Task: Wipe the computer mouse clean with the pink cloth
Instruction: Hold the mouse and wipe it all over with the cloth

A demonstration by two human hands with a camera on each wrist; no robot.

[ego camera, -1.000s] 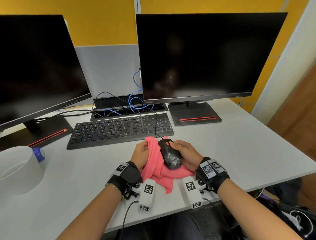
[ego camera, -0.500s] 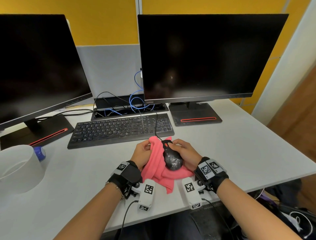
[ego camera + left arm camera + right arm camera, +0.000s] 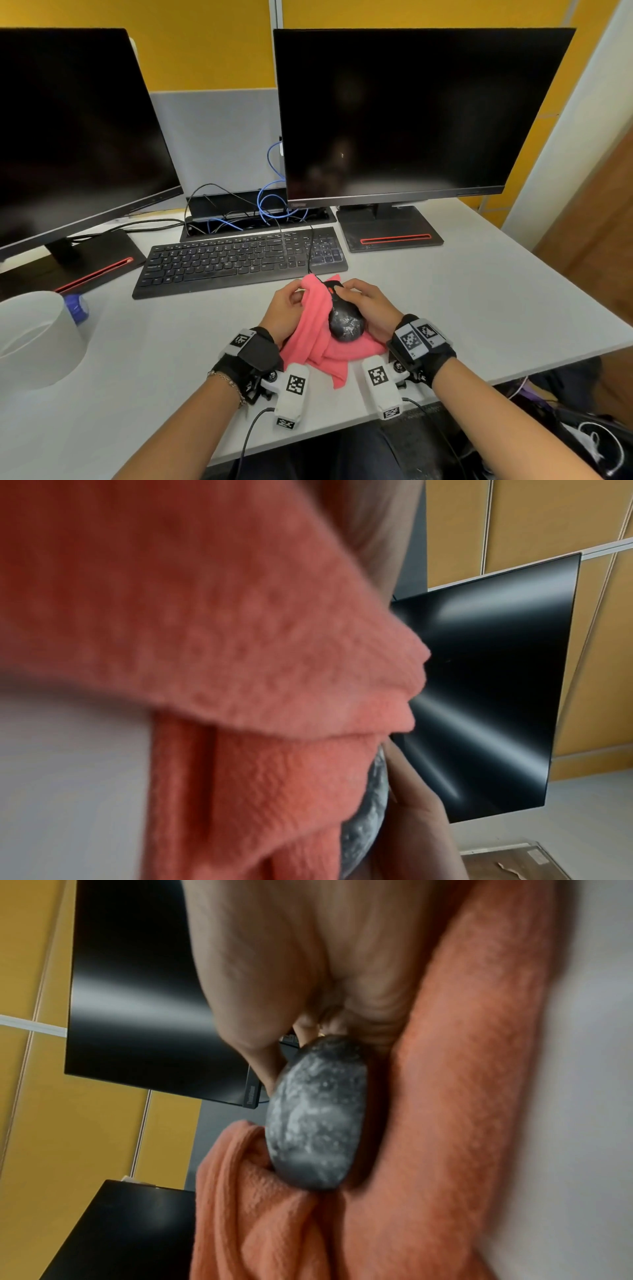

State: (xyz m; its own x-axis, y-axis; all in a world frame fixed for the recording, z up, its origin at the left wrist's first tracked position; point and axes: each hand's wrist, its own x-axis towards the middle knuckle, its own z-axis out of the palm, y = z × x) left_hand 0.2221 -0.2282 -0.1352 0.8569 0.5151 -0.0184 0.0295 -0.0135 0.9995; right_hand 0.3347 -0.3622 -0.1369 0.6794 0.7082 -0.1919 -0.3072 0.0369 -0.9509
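Note:
A black corded mouse [image 3: 344,320] with whitish smears on its back lies on the pink cloth [image 3: 318,346] in front of the keyboard. My right hand [image 3: 364,305] grips the mouse from the right, fingers curled over its front near the red wheel. My left hand [image 3: 286,310] holds a bunched fold of the cloth against the mouse's left side. In the right wrist view the smeared mouse [image 3: 316,1118] sits between my palm and the cloth [image 3: 445,1123]. The left wrist view is mostly filled by the cloth [image 3: 240,669], with a sliver of the mouse [image 3: 368,813] beside it.
A black keyboard [image 3: 239,260] lies just behind the hands, the mouse cable running over it. Two dark monitors [image 3: 411,113] stand at the back with a cable tray between them. A white round container [image 3: 30,339] and a blue cap [image 3: 77,308] sit at the left.
The cloth fold in my left hand has slid slightly along the mouse's left side. My right hand's fingers have shifted forward over the front of the mouse.

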